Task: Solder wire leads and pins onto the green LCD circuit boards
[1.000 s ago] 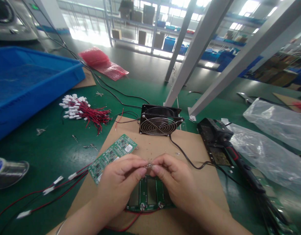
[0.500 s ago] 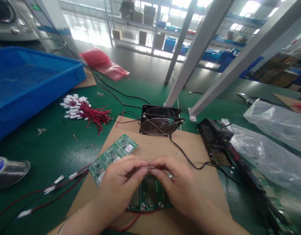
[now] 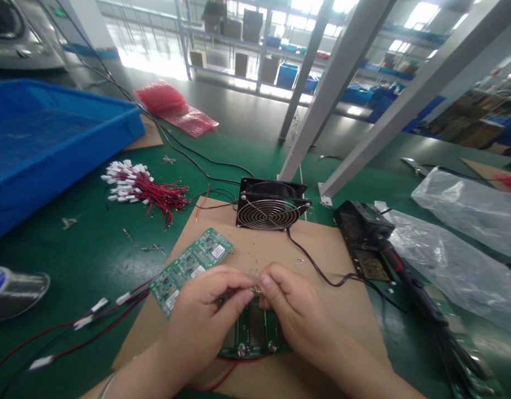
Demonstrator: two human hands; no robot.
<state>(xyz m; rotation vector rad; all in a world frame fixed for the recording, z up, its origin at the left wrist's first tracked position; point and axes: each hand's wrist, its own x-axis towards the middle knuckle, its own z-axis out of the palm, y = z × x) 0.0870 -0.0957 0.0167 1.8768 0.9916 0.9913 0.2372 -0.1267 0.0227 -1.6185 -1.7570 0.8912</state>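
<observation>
Between the fingertips of my left hand and my right hand is a small metal pin strip, pinched from both sides. Its exact kind is too small to make out. Below my hands a green circuit board with dark rectangular parts and round solder spots lies on the cardboard sheet; my hands hide part of it. Red and black wires run along its near edge. Another green board panel with white labels lies beyond my left hand, partly covered by it.
A black fan stands at the cardboard's far edge. To the right, a soldering iron rests in its stand. A bundle of white-plugged wires, a solder spool and a blue bin are on the left.
The fingers of my right hand have curled in, with the thumb now up against the index finger on the small metal strip. My left hand keeps its pinch.
</observation>
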